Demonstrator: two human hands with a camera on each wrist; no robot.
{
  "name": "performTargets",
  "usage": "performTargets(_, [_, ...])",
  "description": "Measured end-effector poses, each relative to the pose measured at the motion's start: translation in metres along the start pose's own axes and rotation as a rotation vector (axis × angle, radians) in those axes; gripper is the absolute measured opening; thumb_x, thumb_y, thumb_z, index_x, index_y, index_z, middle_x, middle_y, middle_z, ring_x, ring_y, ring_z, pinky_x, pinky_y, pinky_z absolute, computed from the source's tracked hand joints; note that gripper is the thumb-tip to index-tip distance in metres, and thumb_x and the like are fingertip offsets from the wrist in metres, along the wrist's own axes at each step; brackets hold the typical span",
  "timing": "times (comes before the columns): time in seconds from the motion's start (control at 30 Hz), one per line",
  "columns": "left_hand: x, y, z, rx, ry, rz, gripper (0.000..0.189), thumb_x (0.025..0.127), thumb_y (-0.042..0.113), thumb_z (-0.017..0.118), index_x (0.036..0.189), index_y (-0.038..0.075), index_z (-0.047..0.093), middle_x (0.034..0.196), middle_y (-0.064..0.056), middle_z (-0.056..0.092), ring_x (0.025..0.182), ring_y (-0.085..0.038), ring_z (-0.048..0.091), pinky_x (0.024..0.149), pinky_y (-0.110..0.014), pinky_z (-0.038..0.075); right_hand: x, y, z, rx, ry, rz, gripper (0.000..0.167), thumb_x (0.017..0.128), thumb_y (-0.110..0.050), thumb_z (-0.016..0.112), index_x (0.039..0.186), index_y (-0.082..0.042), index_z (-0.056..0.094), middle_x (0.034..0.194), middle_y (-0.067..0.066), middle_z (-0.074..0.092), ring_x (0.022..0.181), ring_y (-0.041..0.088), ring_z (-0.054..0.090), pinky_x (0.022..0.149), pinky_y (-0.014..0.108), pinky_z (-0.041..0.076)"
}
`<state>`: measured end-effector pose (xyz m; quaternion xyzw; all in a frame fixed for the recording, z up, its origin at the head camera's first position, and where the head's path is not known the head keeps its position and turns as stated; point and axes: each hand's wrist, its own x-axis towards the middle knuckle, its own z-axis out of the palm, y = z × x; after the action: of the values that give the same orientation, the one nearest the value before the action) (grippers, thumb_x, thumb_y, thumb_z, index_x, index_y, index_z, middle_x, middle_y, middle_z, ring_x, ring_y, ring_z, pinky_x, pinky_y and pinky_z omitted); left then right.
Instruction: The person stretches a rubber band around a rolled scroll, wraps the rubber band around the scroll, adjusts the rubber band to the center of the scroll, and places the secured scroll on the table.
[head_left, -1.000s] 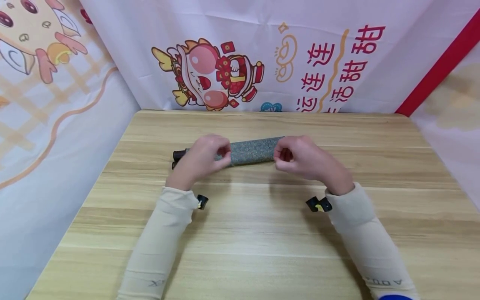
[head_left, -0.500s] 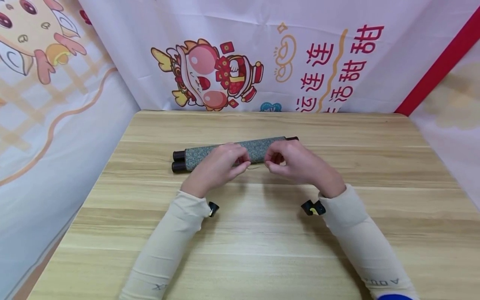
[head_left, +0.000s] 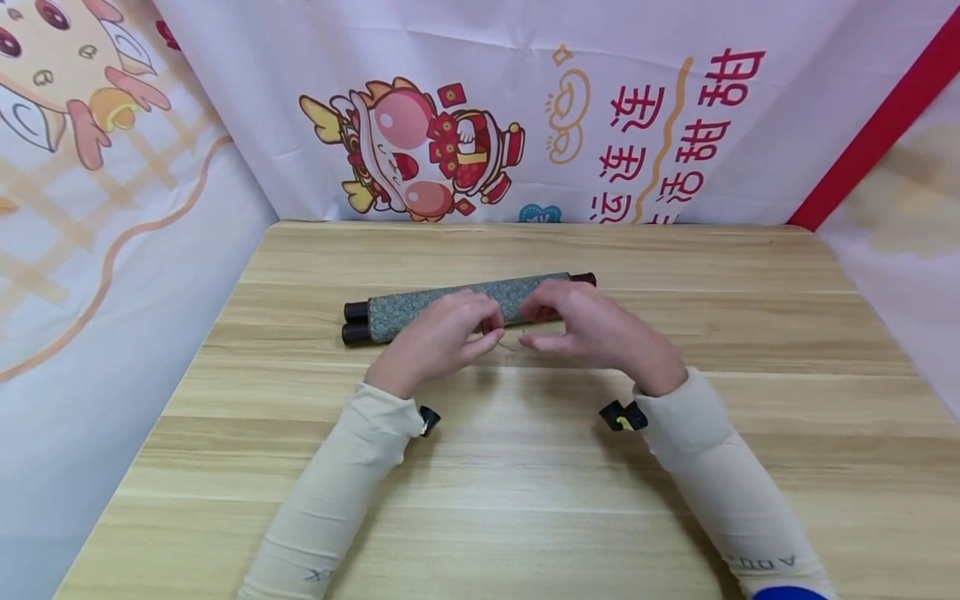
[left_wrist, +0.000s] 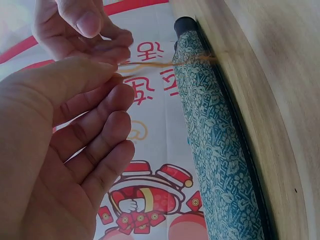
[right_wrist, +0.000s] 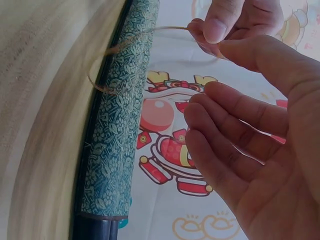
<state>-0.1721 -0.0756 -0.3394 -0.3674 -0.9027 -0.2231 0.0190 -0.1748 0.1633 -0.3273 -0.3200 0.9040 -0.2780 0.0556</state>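
Note:
A rolled scroll point(head_left: 405, 314) in blue-green floral cloth, with dark knobs point(head_left: 357, 334) at its ends, lies slightly slanted on the table. A thin tan string point(right_wrist: 172, 28) runs from the scroll and forms a loose loop. My left hand point(head_left: 446, 335) pinches this string between thumb and forefinger, just in front of the roll. Facing it, my right hand point(head_left: 603, 327) has thumb and fingers spread apart, with nothing between them in the right wrist view. In the head view both hands cover parts of the scroll.
The wooden table point(head_left: 480, 500) ends at a printed white cloth point(head_left: 465, 50) hanging behind it, and another cloth hangs at the left. Small black wrist cameras point(head_left: 622, 416) stick out from the cuffs of both sleeves.
My left hand has moved right, off the scroll's left part, and my right hand slightly left. The right thumb and fingertips, closed together before, have parted.

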Motion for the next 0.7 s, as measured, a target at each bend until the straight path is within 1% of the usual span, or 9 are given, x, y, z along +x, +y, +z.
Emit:
performTargets(0.1, [0.0, 0.002, 0.001, 0.003, -0.002, 0.021, 0.007, 0.102, 0.016, 0.069, 0.098, 0.013, 0.073, 0.096, 0.0, 0.072, 0.091, -0.015, 0.065, 0.086, -0.031, 0.058, 0.0, 0.0, 0.003, 0.011, -0.005, -0.021, 0.034, 0.092, -0.022, 0.083, 0.12, -0.006, 0.074, 0.118, 0.011, 0.076, 0.108, 0.027, 0.073, 0.099, 0.043, 0.061])
performTargets(0.23, [0.001, 0.006, 0.003, -0.001, 0.001, 0.053, 0.006, 0.102, 0.016, 0.069, 0.099, 0.013, 0.073, 0.097, 0.001, 0.072, 0.092, -0.016, 0.065, 0.085, -0.03, 0.057, 0.002, -0.001, 0.007, -0.004, -0.005, -0.06, 0.031, 0.092, -0.02, 0.083, 0.12, -0.008, 0.075, 0.116, 0.007, 0.077, 0.108, 0.024, 0.073, 0.098, 0.042, 0.061])
performTargets(0.37, [0.0, 0.009, 0.002, -0.008, 0.0, 0.071, 0.006, 0.102, 0.016, 0.068, 0.1, 0.013, 0.073, 0.099, 0.001, 0.072, 0.092, -0.019, 0.065, 0.084, -0.031, 0.055, 0.003, -0.002, 0.01, -0.021, 0.011, -0.114, 0.019, 0.094, -0.015, 0.08, 0.112, -0.01, 0.077, 0.108, 0.003, 0.078, 0.1, 0.016, 0.073, 0.093, 0.038, 0.063])
performTargets(0.47, [0.0, 0.008, 0.0, -0.02, 0.002, 0.068, 0.006, 0.103, 0.015, 0.067, 0.1, 0.013, 0.071, 0.098, 0.0, 0.071, 0.092, -0.02, 0.066, 0.084, -0.031, 0.056, 0.003, -0.001, 0.01, -0.021, 0.026, -0.146, 0.009, 0.095, -0.011, 0.077, 0.104, -0.01, 0.077, 0.101, 0.002, 0.078, 0.093, 0.013, 0.072, 0.088, 0.037, 0.064])
performTargets(0.57, [-0.001, 0.004, -0.004, -0.029, 0.014, 0.05, 0.007, 0.103, 0.014, 0.066, 0.098, 0.012, 0.07, 0.096, 0.0, 0.07, 0.092, -0.018, 0.066, 0.085, -0.03, 0.057, 0.002, 0.002, 0.006, -0.015, 0.037, -0.139, 0.005, 0.096, -0.007, 0.075, 0.1, -0.009, 0.077, 0.096, 0.001, 0.077, 0.089, 0.012, 0.07, 0.085, 0.039, 0.064])
performTargets(0.7, [-0.004, -0.004, -0.009, -0.033, 0.03, 0.012, 0.006, 0.101, 0.012, 0.067, 0.096, 0.012, 0.07, 0.094, -0.001, 0.07, 0.089, -0.015, 0.064, 0.084, -0.03, 0.058, 0.0, 0.005, 0.0, -0.005, 0.038, -0.084, 0.004, 0.097, -0.009, 0.075, 0.099, -0.01, 0.078, 0.095, 0.0, 0.076, 0.089, 0.012, 0.069, 0.085, 0.039, 0.063])
